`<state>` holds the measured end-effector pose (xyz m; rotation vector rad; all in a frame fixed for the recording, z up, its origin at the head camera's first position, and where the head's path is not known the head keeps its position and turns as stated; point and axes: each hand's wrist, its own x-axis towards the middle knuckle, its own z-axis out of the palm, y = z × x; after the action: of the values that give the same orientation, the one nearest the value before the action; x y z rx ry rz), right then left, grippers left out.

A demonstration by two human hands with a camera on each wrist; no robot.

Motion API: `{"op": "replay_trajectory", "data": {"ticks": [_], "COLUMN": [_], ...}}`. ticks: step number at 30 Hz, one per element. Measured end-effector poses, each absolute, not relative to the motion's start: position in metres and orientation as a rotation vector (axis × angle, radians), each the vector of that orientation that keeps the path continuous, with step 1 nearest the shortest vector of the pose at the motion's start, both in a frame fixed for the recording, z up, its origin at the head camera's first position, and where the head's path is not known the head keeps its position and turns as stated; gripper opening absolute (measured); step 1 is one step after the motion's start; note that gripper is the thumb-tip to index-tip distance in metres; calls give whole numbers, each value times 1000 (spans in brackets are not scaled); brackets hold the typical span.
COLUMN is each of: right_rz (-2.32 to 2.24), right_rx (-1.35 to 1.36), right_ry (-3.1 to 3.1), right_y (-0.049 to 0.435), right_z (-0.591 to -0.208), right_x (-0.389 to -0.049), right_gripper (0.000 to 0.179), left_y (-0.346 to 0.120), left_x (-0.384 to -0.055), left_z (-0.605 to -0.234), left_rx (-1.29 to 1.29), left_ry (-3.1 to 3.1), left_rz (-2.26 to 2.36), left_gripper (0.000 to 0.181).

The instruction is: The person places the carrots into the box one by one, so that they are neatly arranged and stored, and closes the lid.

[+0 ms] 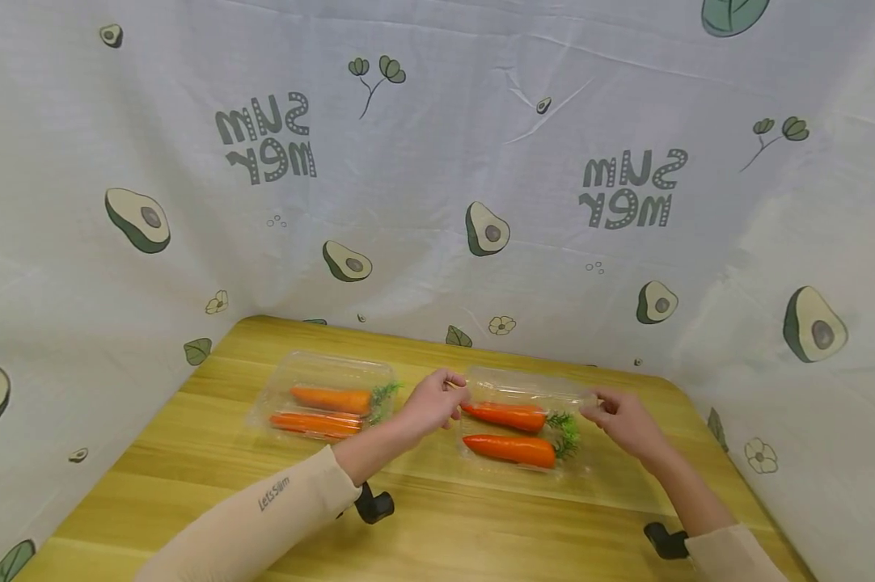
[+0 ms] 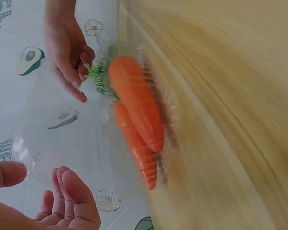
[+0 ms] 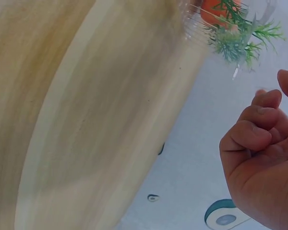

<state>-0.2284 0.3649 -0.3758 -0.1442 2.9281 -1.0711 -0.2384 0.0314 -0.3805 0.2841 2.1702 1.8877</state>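
Two orange carrots (image 1: 510,449) with feathery green tops (image 1: 567,432) lie side by side in a clear plastic clamshell box (image 1: 576,470). Its transparent lid (image 1: 528,381) stands raised at the far side. My left hand (image 1: 432,404) is at the lid's left edge; in the left wrist view its thumb and fingers (image 2: 79,191) are spread apart. By the lid's right edge is my right hand (image 1: 630,422), near the green tops. In the right wrist view, its fingers (image 3: 247,139) are loosely bent and the thumb stands apart. Contact with the see-through lid is hard to make out.
A second clear box (image 1: 336,362) with orange carrots (image 1: 331,399) sits at the left on the wooden table (image 1: 474,537). A white cloth (image 1: 423,170) printed with avocados hangs behind the table and along its sides.
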Motion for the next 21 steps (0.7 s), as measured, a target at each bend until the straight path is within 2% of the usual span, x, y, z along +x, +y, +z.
{"op": "replay_trajectory", "data": {"ticks": [2, 4, 21], "right_rz": [-1065, -1056, -992], "right_rx": [-158, -159, -343], "right_ry": [2938, 2947, 3058], "right_y": [365, 366, 369], "right_z": [-378, -380, -392], "right_x": [-228, -228, -223], "right_gripper": [57, 57, 49], "left_y": [32, 31, 29], "left_x": [-236, -235, -222], "left_z": [-382, -384, -396], "left_rx": [300, 314, 272], "left_ry": [2190, 2207, 2309], "left_rz": [1874, 1859, 1696], "left_gripper": [29, 29, 52]}}
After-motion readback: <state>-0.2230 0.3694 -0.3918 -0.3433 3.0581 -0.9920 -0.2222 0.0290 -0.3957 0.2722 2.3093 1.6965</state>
